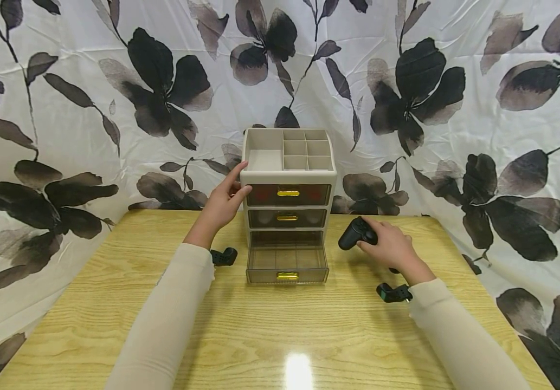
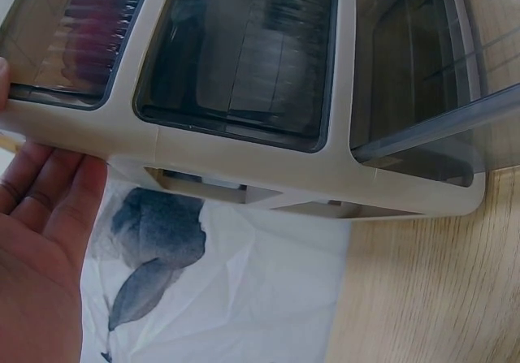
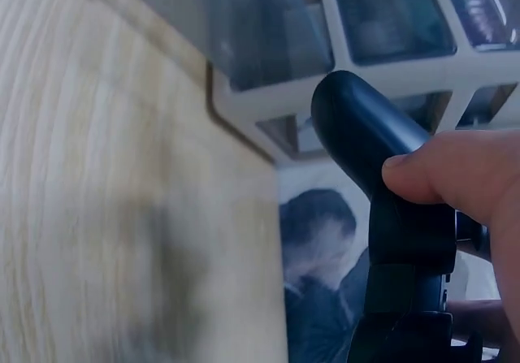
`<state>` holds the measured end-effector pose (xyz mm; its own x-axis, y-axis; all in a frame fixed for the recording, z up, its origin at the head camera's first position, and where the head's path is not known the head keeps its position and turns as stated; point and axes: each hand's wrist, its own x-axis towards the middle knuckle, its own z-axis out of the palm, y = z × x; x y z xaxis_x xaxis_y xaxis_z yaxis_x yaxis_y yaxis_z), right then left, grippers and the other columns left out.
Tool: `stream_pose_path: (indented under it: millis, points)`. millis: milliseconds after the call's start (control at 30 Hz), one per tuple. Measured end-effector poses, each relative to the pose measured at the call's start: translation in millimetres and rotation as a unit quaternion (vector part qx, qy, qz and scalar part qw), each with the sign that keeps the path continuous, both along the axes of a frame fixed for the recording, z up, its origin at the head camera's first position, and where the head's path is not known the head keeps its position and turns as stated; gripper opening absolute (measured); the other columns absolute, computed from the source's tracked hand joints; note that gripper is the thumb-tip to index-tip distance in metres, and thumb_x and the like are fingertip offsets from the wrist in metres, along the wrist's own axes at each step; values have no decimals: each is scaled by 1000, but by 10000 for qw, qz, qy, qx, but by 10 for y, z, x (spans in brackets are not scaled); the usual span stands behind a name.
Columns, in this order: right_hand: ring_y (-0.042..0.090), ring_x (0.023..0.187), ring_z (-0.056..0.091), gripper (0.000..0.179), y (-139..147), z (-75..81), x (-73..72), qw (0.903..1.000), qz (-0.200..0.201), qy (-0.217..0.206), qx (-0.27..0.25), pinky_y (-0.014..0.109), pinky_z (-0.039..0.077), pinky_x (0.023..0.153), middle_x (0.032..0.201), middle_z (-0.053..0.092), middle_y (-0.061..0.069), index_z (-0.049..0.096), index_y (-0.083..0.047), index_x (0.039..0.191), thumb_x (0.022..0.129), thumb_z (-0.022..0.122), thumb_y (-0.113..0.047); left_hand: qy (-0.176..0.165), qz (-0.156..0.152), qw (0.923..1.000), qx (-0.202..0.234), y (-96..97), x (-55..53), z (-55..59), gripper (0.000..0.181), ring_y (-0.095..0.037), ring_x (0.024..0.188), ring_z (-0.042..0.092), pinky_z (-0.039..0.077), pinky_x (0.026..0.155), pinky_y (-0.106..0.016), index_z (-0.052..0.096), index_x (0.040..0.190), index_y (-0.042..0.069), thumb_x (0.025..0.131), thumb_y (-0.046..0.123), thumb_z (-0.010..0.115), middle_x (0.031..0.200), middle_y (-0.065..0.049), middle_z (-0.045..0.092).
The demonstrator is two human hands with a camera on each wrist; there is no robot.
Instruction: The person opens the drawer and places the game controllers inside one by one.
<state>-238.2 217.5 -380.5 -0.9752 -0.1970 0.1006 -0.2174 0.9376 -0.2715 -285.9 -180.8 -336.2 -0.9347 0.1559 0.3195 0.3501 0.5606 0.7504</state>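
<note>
A cream desktop drawer organizer (image 1: 288, 177) stands at the back of the table, its bottom drawer (image 1: 287, 265) pulled out and the upper two closed. My left hand (image 1: 222, 205) rests on the organizer's upper left side, thumb near the front edge; in the left wrist view the fingers (image 2: 57, 188) lie against that side. To the organizer's right, my right hand (image 1: 391, 246) grips a black game controller (image 1: 358, 233) above the table. The right wrist view has the thumb pressing the controller (image 3: 366, 127), with the other fingers mostly hidden.
The top tray (image 1: 266, 149) has one large and several small compartments. Reddish items (image 2: 93, 30) show through the top drawer's front. Black wrist-camera mounts (image 1: 224, 257) hang by both wrists. A floral cloth (image 1: 309, 70) hangs behind the wooden table (image 1: 270, 330).
</note>
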Motion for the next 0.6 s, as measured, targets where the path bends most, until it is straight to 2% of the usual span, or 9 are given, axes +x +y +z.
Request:
stream_pose_path:
  millis: [233, 433, 600]
  points:
    - [50, 121, 49, 72, -126, 113, 66, 9996, 123, 250, -83, 63, 40, 79, 140, 49, 24, 35, -20, 151, 90, 63, -45, -33, 29, 10000, 7, 5, 5, 0, 59, -29, 109, 58, 46, 93, -51, 18, 147, 58, 97, 50, 49, 120, -13, 60]
    - [45, 122, 50, 72, -227, 184, 125, 9986, 212, 453, -196, 63, 38, 81, 139, 51, 21, 36, -22, 151, 89, 66, -43, -19, 49, 10000, 33, 9, 20, 7, 59, -29, 108, 58, 47, 93, -51, 19, 147, 58, 97, 49, 50, 118, -13, 60]
    - [44, 115, 53, 71, -310, 228, 154, 9975, 257, 623, -216, 61, 37, 81, 132, 55, 20, 37, -23, 150, 88, 67, -43, -17, 76, 10000, 34, 8, 18, 5, 59, -28, 109, 59, 47, 94, -51, 19, 147, 58, 97, 49, 50, 120, -13, 60]
